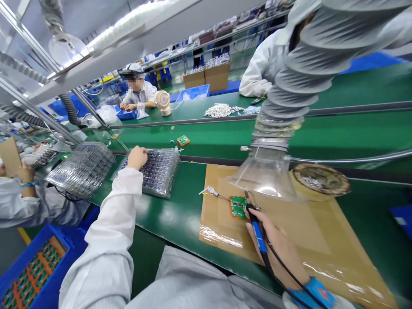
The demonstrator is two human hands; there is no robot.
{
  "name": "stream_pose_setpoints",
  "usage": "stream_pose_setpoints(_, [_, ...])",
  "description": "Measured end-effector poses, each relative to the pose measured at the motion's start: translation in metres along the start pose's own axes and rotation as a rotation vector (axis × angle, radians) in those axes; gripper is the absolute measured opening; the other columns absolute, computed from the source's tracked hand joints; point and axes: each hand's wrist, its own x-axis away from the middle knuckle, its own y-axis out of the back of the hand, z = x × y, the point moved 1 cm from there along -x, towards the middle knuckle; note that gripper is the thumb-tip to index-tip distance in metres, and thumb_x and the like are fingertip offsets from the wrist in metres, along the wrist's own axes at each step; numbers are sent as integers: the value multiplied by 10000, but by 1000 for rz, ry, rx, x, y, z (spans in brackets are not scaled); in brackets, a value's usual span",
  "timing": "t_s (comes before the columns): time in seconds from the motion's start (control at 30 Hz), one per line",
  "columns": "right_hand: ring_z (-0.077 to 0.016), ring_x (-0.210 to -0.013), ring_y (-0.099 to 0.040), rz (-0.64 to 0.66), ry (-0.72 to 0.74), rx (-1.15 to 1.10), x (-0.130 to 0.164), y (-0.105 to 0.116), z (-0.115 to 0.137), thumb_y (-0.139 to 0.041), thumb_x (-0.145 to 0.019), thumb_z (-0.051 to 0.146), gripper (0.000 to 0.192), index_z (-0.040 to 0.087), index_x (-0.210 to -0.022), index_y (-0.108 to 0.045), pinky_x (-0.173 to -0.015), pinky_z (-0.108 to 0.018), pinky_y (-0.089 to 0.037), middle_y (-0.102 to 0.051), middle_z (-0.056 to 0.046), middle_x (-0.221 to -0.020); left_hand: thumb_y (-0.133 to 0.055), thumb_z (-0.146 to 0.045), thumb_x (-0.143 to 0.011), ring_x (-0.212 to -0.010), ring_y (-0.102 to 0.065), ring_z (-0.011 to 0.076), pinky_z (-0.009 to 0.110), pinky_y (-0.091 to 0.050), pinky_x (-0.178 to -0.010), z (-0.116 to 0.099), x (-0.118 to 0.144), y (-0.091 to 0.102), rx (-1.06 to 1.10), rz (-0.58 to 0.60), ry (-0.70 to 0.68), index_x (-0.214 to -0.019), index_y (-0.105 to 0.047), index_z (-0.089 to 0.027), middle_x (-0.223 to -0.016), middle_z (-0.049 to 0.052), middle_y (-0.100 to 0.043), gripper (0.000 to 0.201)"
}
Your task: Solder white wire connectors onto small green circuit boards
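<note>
The right hand (280, 249) gripped a soldering iron (255, 227), its long axis aimed up-left at the board (238, 207) just beyond its tip, on the mat's (305, 227) left part, while the left hand (137, 157), fingers curled, rested on the tray (161, 171) well apart.

Single head-worn view, looking forward and down across a green workbench (167, 214) from the seated person's own position. Nearest lie the left hand (137, 157) and right hand (280, 249); farther benches recede beyond, tilted by the wide lens.
</note>
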Motion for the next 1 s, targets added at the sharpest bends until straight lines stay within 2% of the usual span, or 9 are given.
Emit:
stream_pose_setpoints(0.1, [-314,-915,-778,23,-83,74,1,6,4,-425,-1013,495,418,273,-1336,-572,-853,-524,-608,-805,-69,-1093,-607,-159,-806,-1050,-652,321,407,-500,-994,2,-18,-4,-29,84,-54,-899,-777,-150,-1054,159,-651,194])
stream_pose_setpoints(0.2, [-311,-952,-773,16,-131,100,4,8,-2,-416,-1009,529,450,273,-1346,-567,-857,-504,-613,-805,-61,-1112,-628,-154,-736,-990,-652,277,356,-500,-971,5,-29,-6,-30,158,-126,-817,-737,-168,-999,117,-655,136])
stream_pose_setpoints(0.3, [-307,-969,-771,-18,-117,97,7,6,-9,-448,-1002,530,422,293,-1326,-576,-816,-474,-630,-798,-57,-1153,-619,-169,-712,-850,-646,217,298,-511,-870,10,-37,-6,-8,231,-170,-776,-697,-184,-886,63,-675,102])
stream_pose_setpoints(0.43, [-312,-1042,-766,-61,-86,82,8,3,-14,-481,-1007,484,381,312,-1339,-556,-858,-485,-632,-782,-63,-1204,-589,-238,-746,-694,-619,189,283,-503,-733,14,-47,-3,21,294,-219,-713,-660,-189,-738,28,-677,92])
stream_pose_setpoints(0.53, [-313,-1079,-755,-67,-56,61,11,2,-14,-518,-1003,432,387,330,-1377,-530,-874,-477,-632,-778,-63,-1211,-590,-293,-771,-772,-653,204,285,-512,-791,12,-48,2,31,272,-291,-729,-690,-187,-822,53,-718,151])
stream_pose_setpoints(0.63, [-307,-1070,-752,-53,5,50,12,0,-13,-542,-999,391,386,331,-1380,-534,-862,-455,-636,-777,-66,-1201,-588,-328,-800,-886,-676,242,318,-506,-891,5,-42,8,24,207,-345,-820,-746,-175,-955,98,-745,221])
stream_pose_setpoints(0.7, [-303,-1064,-750,-15,25,54,12,-1,-12,-539,-1003,373,368,322,-1368,-549,-860,-443,-636,-777,-68,-1194,-559,-330,-841,-911,-688,265,342,-503,-904,0,-36,9,14,168,-362,-883,-773,-176,-970,111,-761,268])
stream_pose_setpoints(0.83, [-291,-1083,-746,30,-19,53,11,-3,-11,-517,-1015,358,358,308,-1368,-556,-867,-426,-635,-778,-58,-1205,-517,-310,-911,-981,-709,288,361,-507,-926,-11,-24,7,-28,97,-398,-970,-810,-189,-1043,112,-791,323])
stream_pose_setpoints(1.0, [-291,-1088,-749,-2,-59,12,11,-3,-13,-511,-1009,395,360,296,-1348,-580,-874,-424,-638,-782,-46,-1206,-552,-238,-894,-962,-699,252,334,-518,-930,-22,-18,4,-24,86,-429,-1100,-799,-168,-1082,108,-765,330])
